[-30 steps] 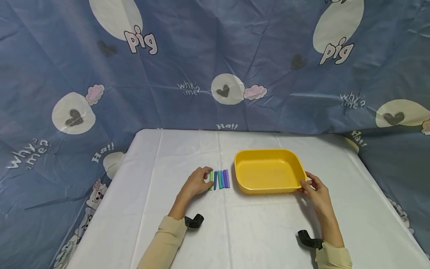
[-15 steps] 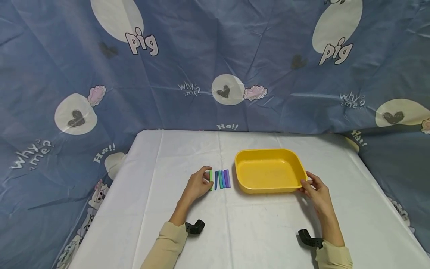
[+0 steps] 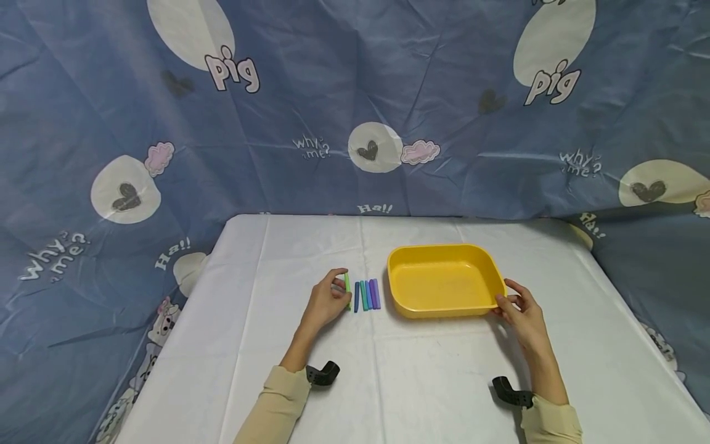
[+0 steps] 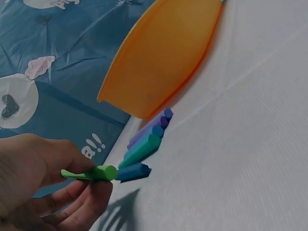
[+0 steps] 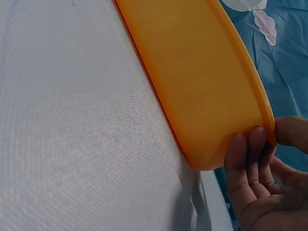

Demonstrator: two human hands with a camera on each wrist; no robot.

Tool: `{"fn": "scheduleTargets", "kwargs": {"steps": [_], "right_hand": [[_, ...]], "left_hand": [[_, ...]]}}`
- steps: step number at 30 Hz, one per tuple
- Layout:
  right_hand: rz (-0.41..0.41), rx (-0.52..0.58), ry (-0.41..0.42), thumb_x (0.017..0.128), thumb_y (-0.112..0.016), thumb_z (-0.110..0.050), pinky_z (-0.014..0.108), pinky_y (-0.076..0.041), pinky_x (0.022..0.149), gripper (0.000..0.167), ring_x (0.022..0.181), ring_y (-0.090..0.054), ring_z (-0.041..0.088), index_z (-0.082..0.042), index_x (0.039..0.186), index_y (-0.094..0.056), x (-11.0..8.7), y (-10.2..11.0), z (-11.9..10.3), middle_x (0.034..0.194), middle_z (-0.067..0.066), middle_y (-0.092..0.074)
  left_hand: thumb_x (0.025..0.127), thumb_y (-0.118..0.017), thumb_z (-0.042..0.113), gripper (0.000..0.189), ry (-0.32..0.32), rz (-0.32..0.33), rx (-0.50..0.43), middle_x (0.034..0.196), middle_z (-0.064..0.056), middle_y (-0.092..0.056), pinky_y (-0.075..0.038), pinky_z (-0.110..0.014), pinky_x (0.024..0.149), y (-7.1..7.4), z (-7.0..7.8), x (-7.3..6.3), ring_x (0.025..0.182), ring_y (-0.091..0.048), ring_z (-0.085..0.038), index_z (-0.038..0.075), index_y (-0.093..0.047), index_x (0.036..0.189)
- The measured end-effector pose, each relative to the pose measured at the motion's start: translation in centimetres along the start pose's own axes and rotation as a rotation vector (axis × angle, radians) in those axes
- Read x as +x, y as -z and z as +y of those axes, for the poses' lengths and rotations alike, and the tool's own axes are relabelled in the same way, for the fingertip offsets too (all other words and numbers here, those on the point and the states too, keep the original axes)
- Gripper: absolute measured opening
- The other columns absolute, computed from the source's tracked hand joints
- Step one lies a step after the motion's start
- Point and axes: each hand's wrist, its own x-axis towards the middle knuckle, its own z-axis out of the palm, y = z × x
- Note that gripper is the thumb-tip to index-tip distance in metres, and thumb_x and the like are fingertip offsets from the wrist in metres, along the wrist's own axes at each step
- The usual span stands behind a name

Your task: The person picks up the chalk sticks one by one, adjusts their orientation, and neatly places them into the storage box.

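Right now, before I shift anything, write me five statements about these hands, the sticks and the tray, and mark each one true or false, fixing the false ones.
1. The left hand pinches a green stick. True.
2. The right hand holds a purple stick. False: the right hand grips the yellow tray at its near right corner.
3. The teal stick lies between the dark blue stick and the blue stick. True.
4. In the head view, the tray stands left of the teal stick. False: it stands to the right of it.
5. The tray lies upside down. False: its open side faces up.
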Motion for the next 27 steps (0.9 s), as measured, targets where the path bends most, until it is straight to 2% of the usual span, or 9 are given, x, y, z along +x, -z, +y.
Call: {"fn": "scheduleTargets", "kwargs": {"steps": [5,12,18,27], "right_hand": [[0.002,-0.012,0.002,0.091,-0.062,-0.019,0.014,-0.054,0.069,0.062,0.071,-0.062,0.002,-0.004,0.144,-0.033,-0.1,0.0,0.2,0.086,-0.008,-0.054],[0.003,0.016,0.006,0.091,-0.063,-0.020,0.014,-0.055,0.069,0.061,0.070,-0.062,0.002,-0.004,0.142,-0.035,-0.2,0.1,0.4,0.087,-0.005,-0.054],[0.005,0.004,0.017,0.091,-0.063,-0.020,0.014,-0.054,0.068,0.060,0.070,-0.062,0.002,-0.004,0.142,-0.036,-0.2,0.1,0.4,0.087,-0.005,-0.054],[-0.010,-0.020,0.021,0.092,-0.060,-0.019,0.014,-0.054,0.069,0.060,0.072,-0.063,0.002,-0.005,0.144,-0.033,-0.1,0.1,0.2,0.087,-0.007,-0.054]], "left_hand": [[0.082,-0.068,0.011,0.054,0.018,0.038,-0.074,0.101,-0.007,-0.064,-0.053,-0.028,0.067,-0.1,0.5,0.1,0.079,-0.066,-0.016,0.016,-0.051,0.133],[0.084,-0.069,0.014,0.056,0.050,0.075,-0.164,0.107,-0.008,-0.064,-0.054,-0.029,0.068,-0.3,2.2,0.4,0.085,-0.068,-0.019,0.023,-0.049,0.135],[0.084,-0.069,0.012,0.055,0.050,0.061,-0.219,0.107,-0.009,-0.064,-0.056,-0.031,0.070,-0.4,3.1,0.6,0.085,-0.068,-0.021,0.021,-0.049,0.134],[0.084,-0.068,0.014,0.054,0.062,0.031,-0.229,0.108,-0.007,-0.063,-0.056,-0.028,0.067,-1.0,3.8,0.6,0.085,-0.068,-0.018,0.024,-0.049,0.134]]}}
